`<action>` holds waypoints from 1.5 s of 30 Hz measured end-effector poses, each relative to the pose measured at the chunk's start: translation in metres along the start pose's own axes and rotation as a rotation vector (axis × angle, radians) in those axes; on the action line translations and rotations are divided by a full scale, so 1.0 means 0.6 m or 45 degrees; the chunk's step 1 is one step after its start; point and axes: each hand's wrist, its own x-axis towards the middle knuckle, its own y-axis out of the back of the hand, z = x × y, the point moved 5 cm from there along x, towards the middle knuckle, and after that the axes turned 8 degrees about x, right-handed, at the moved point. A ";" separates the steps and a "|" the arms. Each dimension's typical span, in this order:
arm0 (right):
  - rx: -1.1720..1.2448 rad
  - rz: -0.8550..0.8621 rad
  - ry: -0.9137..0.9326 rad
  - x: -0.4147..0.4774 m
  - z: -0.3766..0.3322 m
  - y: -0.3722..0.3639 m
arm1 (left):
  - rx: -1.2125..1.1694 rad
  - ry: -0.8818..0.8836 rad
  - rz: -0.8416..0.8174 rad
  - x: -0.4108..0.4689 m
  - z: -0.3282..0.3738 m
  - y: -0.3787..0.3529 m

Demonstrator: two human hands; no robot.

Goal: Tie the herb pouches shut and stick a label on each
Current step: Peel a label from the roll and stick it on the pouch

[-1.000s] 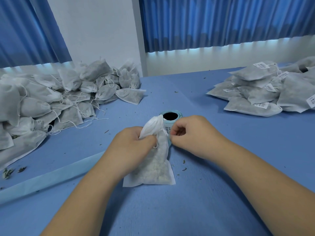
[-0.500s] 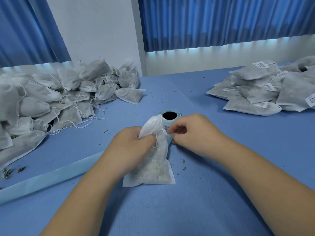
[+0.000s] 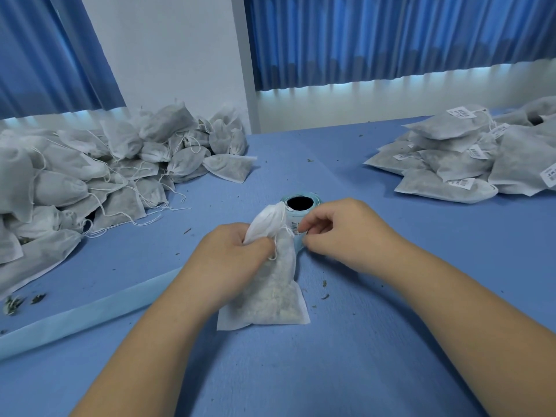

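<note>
Left hand (image 3: pixel 237 260) clamps the neck of the pouch (image 3: pixel 270 299) resting on the desk (image 3: pixel 361 356) while the right hand (image 3: pixel 340 233) pinches a label (image 3: pixel 296 228) on the roll (image 3: pixel 314 200) behind; a rushed peel could tear it or topple the roll

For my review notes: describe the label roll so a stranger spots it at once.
On the blue table, between the left heap of pouches and the labelled stack, look past the left hand and right hand. The label roll stands on end, the only pale blue cylinder, dark hole on top.
</note>
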 end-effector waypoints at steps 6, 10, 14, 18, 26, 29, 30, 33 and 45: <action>-0.010 0.027 0.008 0.002 0.002 0.002 | -0.024 -0.006 -0.019 0.000 -0.001 -0.001; 0.026 0.031 -0.034 0.004 0.007 0.002 | -0.026 0.017 -0.014 0.002 -0.004 -0.001; 0.036 0.060 -0.041 0.002 0.004 0.002 | -0.050 0.061 -0.041 0.003 -0.007 -0.001; 0.012 0.111 -0.072 0.002 0.005 0.007 | -0.066 0.107 -0.070 -0.002 -0.006 0.001; 0.005 0.004 -0.217 0.003 0.015 0.010 | -0.071 0.125 -0.049 0.004 -0.015 0.001; 0.028 -0.031 -0.258 0.002 0.019 0.014 | -0.078 0.128 -0.070 0.003 -0.013 0.000; 0.037 -0.041 -0.271 0.001 0.021 0.016 | -0.084 0.133 -0.080 0.002 -0.012 0.000; 0.079 -0.070 -0.319 0.000 0.025 0.020 | -0.090 0.145 -0.090 0.001 -0.011 0.001; 0.141 -0.180 -0.361 -0.005 0.028 0.030 | -0.083 0.150 -0.108 0.003 -0.015 0.000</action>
